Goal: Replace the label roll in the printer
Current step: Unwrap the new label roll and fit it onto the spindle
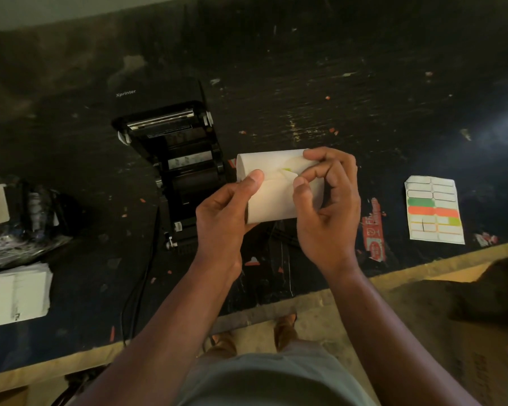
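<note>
Presently held above the near edge of the dark tabletop (335,92): one white label roll (276,197), just right of the opened black printer (176,159), with the left hand (223,218) cupped around its left end, thumb on top, and the right hand (329,206) pinching at the loose leading flap near a small green tab. Handling, by judgement: light, papery, firm across the wound body but easily creased or unspooled at the free edge; best gripped round the ends, the flap lifted gently. Coloured label sheet (434,209) lies well apart, right.
</note>
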